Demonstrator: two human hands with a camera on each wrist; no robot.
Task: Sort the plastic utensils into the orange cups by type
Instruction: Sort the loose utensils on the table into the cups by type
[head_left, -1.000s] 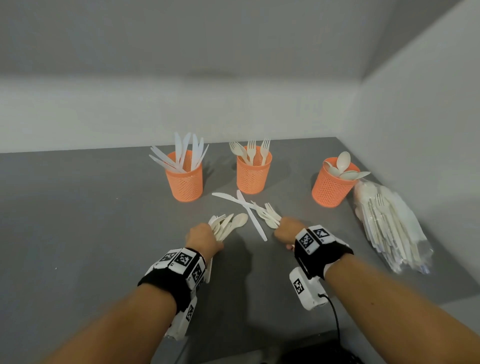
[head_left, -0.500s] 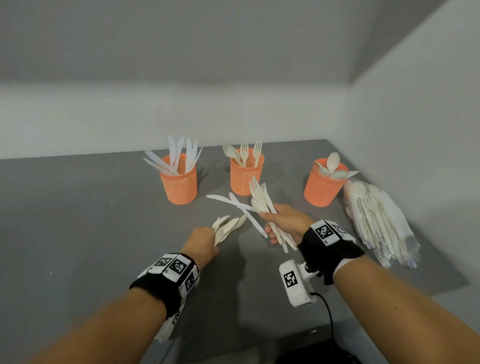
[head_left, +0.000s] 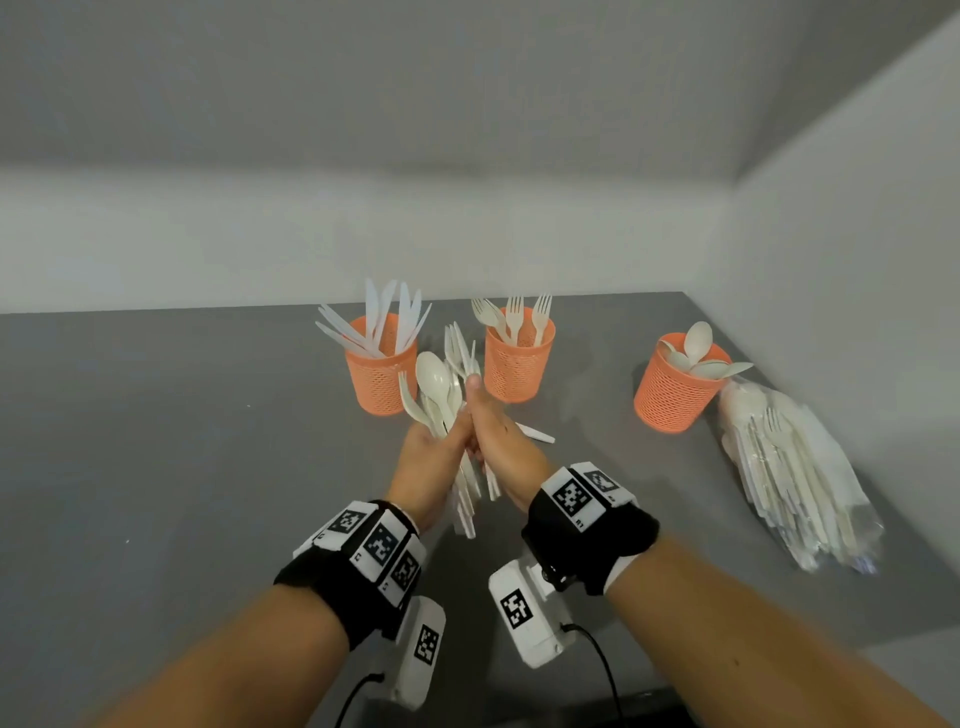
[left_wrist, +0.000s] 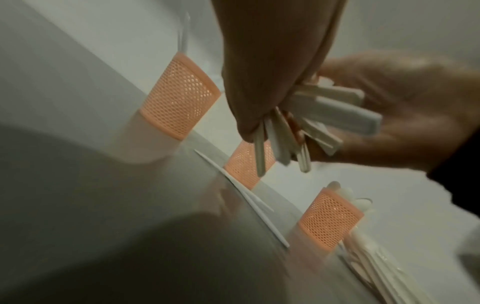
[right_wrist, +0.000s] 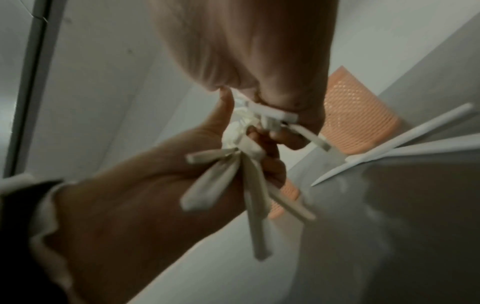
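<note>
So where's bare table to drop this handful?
Left of the knife cup the grey table is bare. Crowded: loose knives before the fork cup, and the bagged utensils beside the spoon cup.

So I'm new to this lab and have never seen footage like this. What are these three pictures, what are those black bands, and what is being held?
No machine here: a person works with bare hands. The black bands with checkered tags carry small cameras. The wide picture comes from a camera on the head; the two dim, blurred ones look along each wrist toward the fingers.

On the grey table stand three orange mesh cups: the knife cup, the fork cup and the spoon cup. A clear bag of utensils lies beside the spoon cup, and two loose knives lie crossed on the table.

The left hand and right hand meet, each with a grip on a mixed bundle of spoons and forks, heads up, handles hanging below.
</note>
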